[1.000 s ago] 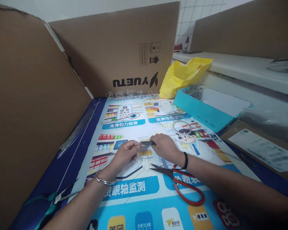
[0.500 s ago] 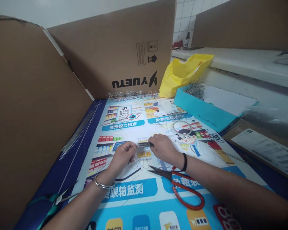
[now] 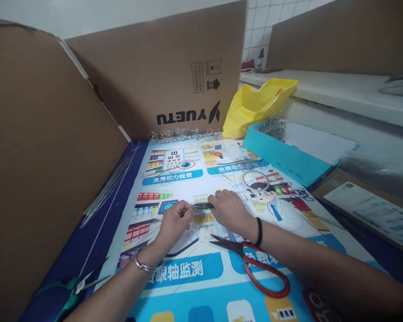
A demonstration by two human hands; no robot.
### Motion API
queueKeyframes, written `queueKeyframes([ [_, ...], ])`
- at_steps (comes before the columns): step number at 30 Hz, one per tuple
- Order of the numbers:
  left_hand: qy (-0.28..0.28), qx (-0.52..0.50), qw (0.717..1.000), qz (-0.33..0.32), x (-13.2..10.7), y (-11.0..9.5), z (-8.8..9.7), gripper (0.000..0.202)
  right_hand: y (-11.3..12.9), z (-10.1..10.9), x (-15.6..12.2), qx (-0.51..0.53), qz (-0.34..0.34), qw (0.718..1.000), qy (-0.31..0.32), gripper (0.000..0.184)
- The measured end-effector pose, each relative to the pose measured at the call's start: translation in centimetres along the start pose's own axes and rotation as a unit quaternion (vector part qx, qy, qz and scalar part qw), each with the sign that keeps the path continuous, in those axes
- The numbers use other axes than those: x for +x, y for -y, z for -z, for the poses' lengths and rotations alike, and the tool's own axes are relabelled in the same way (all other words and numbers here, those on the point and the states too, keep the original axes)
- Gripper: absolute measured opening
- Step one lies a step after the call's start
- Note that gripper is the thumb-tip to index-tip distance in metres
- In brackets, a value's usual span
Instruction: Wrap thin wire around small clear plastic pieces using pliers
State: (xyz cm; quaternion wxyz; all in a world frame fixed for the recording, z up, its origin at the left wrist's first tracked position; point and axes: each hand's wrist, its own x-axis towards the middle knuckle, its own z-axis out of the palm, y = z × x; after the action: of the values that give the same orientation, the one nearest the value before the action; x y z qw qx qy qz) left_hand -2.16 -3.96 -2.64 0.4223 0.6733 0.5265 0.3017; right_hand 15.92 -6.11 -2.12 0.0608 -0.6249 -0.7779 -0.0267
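Observation:
In the middle of the printed sheet my two hands work close together. My right hand (image 3: pixel 231 209) is closed around a pair of small pliers (image 3: pixel 203 206), whose dark jaws point left toward my other hand. My left hand (image 3: pixel 177 219) is pinched at the jaw tips on a thin wire (image 3: pixel 201 223), which loops down below the pliers in fine, faint curves. Just under my right wrist lie red-handled scissors (image 3: pixel 251 261), tips pointing left. Green-handled pliers (image 3: pixel 75 286) rest open beside my left forearm.
Cardboard panels (image 3: pixel 147 71) stand at the left and back. A turquoise box (image 3: pixel 289 156) holds tangled wire pieces, beside a yellow bag (image 3: pixel 251 107). A wire coil (image 3: pixel 256 180) lies right of my hands. Straight wires (image 3: pixel 107 192) lie at left; a labelled package (image 3: pixel 369 210) lies at right.
The view has shifted slightly. Both hands stay close together, and the pliers' jaws have turned a little at my left fingertips.

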Motion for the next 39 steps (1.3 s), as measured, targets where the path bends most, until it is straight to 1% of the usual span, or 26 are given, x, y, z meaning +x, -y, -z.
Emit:
queueKeyframes([
  [7, -0.012, 0.01, 1.0, 0.009, -0.3, -0.4, -0.2, 0.016, -0.3, 0.0, -0.1, -0.006, 0.011, 1.0, -0.008, 0.011],
  [14, -0.036, 0.083, 0.996, -0.008, -0.6, -0.6, -0.5, 0.016, -0.3, -0.2, -0.2, -0.037, 0.024, 0.999, -0.022, 0.01],
  [20, -0.081, 0.132, 0.988, -0.021, -0.4, -0.9, -0.8, 0.015, 0.5, 1.2, -0.5, -0.098, 0.018, 0.994, -0.049, 0.012],
  [26, -0.113, 0.176, 0.977, -0.035, 0.0, -0.8, -1.0, 0.014, 1.5, 2.1, -0.6, -0.121, -0.005, 0.992, -0.045, 0.013],
  [33, -0.125, 0.201, 0.97, -0.055, -0.1, -0.8, -0.9, 0.016, 2.1, 2.2, -0.6, -0.141, -0.011, 0.989, -0.051, 0.015],
  [39, -0.121, 0.175, 0.975, -0.057, -0.1, -0.6, -0.8, 0.014, 1.9, 2.2, -0.5, -0.139, -0.002, 0.989, -0.042, 0.014],
])
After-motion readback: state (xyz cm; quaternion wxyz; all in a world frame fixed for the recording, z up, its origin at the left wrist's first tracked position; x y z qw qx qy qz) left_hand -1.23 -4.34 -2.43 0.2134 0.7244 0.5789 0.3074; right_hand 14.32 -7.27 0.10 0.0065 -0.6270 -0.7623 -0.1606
